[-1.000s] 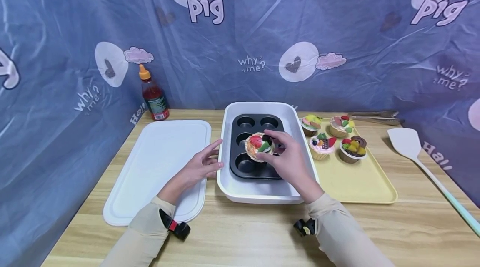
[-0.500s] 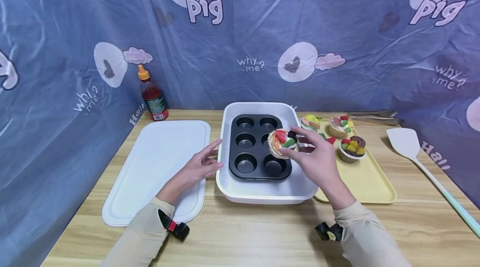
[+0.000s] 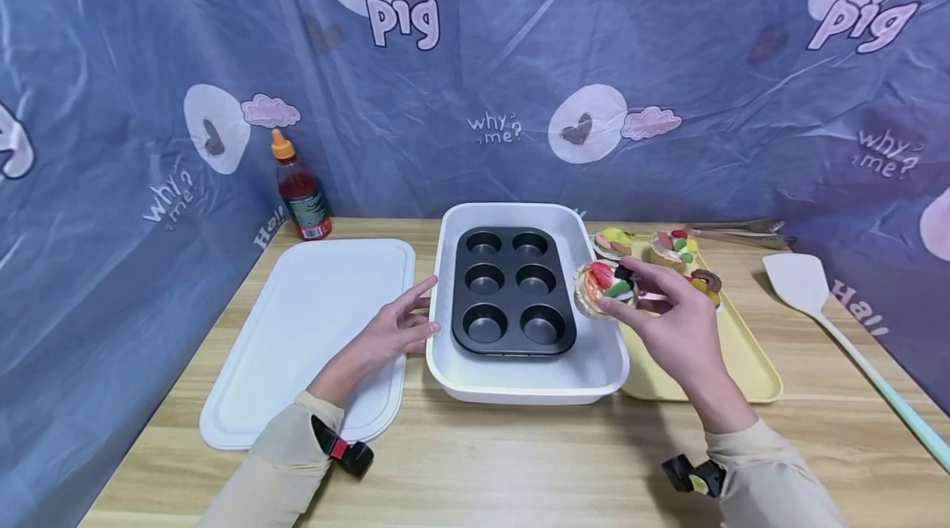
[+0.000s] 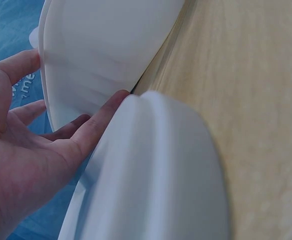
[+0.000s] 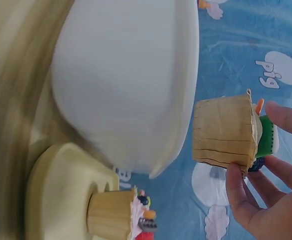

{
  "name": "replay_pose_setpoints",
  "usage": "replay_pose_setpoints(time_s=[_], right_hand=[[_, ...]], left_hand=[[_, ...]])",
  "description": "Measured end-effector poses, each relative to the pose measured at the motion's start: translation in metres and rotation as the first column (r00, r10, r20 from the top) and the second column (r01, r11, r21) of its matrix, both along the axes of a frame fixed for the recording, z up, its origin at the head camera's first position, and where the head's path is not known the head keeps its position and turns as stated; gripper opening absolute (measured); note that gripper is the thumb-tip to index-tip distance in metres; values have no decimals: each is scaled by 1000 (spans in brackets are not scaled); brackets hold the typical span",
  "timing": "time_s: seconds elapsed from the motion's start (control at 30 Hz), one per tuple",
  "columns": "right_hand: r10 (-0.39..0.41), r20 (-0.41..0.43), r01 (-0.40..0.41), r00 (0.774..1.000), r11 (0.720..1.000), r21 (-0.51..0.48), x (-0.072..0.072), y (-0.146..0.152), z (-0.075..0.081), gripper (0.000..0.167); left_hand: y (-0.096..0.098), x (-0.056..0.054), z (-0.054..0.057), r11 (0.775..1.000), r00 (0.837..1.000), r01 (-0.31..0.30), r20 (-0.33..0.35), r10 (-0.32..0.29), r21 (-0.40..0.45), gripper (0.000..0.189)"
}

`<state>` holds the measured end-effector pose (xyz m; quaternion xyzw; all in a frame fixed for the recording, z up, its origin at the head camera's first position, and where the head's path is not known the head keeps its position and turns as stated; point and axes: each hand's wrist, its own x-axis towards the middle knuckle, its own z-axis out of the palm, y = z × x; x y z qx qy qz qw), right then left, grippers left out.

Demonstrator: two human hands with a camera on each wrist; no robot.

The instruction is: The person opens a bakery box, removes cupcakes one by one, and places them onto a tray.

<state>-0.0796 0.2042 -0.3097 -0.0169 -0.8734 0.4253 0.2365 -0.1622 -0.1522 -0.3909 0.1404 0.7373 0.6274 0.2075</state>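
Observation:
My right hand (image 3: 671, 318) pinches a fruit-topped cupcake (image 3: 603, 287) by its rim, above the right edge of the white bin (image 3: 519, 386). In the right wrist view the cupcake's pleated paper cup (image 5: 221, 131) shows in the air beside the bin's wall. My left hand (image 3: 386, 334) has its fingers spread and touches the bin's left rim. A black muffin pan (image 3: 512, 291) with several bare cups lies inside the bin. Several other cupcakes sit on the yellow tray (image 3: 731, 363), one with pink cream (image 5: 113, 214), partly hidden in the head view by my right hand.
A white cutting board (image 3: 312, 330) lies to the left, close to my left hand. A sauce bottle (image 3: 303, 198) stands at the back left. Metal tongs (image 3: 742, 233) and a white spatula (image 3: 800, 280) with a green handle lie on the right.
My right hand has carried the cupcake rightward, from over the muffin pan to the bin's right edge near the yellow tray. The left hand has stayed at the bin's rim.

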Motion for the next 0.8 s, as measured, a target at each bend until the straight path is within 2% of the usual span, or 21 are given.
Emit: replay_pose_setpoints(time_s=[0.17,0.8], right_hand=[[-37,25,39,999,998,-45,7,11,-5,58],[-119,57,124,991,988,-90,26,45,-21,60]], left_hand=[[1,0,1,1000,1000,-3,1,3,-5,76],[1,0,0,1000,1000,-6,11,6,-7,76]])
